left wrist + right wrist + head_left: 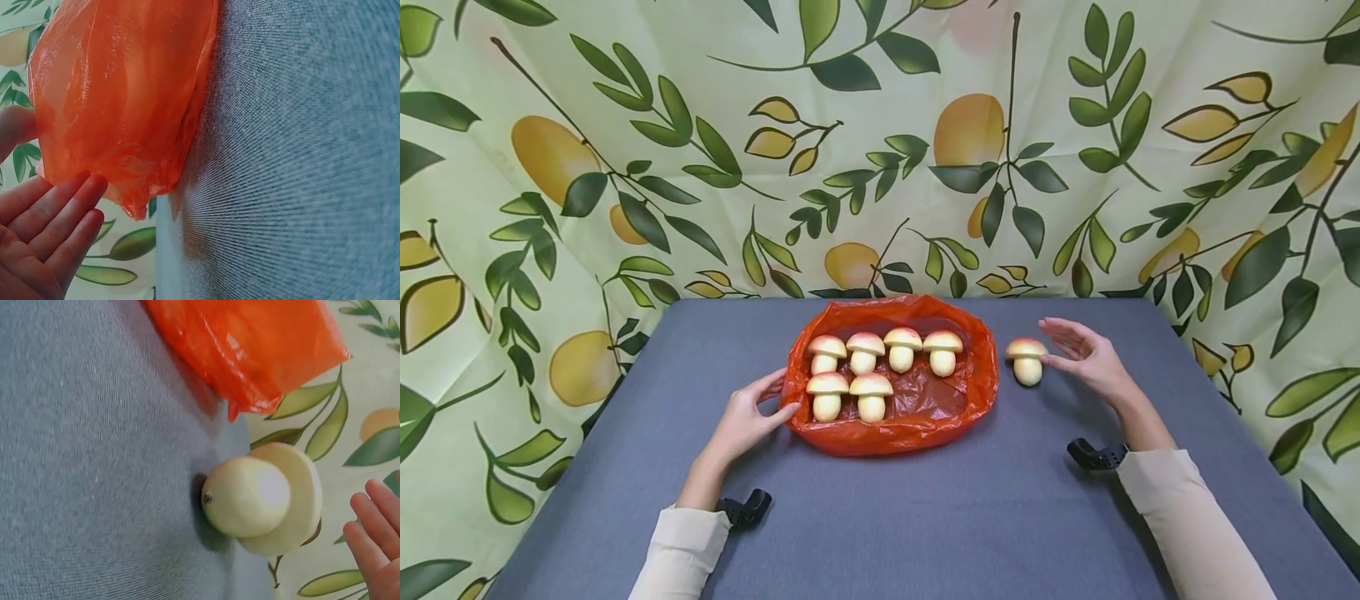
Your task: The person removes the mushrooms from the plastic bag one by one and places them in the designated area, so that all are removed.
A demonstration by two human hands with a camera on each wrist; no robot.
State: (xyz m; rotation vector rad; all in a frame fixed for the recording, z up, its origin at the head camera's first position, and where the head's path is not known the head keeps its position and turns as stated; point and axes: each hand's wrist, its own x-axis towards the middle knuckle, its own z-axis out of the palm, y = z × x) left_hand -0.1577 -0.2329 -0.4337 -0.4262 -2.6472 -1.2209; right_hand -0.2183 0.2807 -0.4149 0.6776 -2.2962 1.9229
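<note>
A red plastic bag (pixel 891 442), its mouth spread wide, lies on the table with several toy mushrooms (pixel 871 396) in two rows inside. They have pale stems and yellow caps tinged red. At the bag's left side is my left hand (pixel 748 417), its straight fingers (pixel 69 215) against the outer plastic and its thumb toward the front. To the right of the bag stands one more mushroom (pixel 1027 362), its rounded stem and cap (pixel 300 506) large in the right wrist view. My right hand (pixel 1090 358) hovers just right of this mushroom with extended fingers and holds nothing.
The blue-grey cloth-covered table (pixel 895 525) reaches back to a hanging curtain (pixel 880 108) printed with leaves and fruit. Black wrist cameras (pixel 745 508) sit on both forearms, beside the pale sleeves (pixel 1195 517).
</note>
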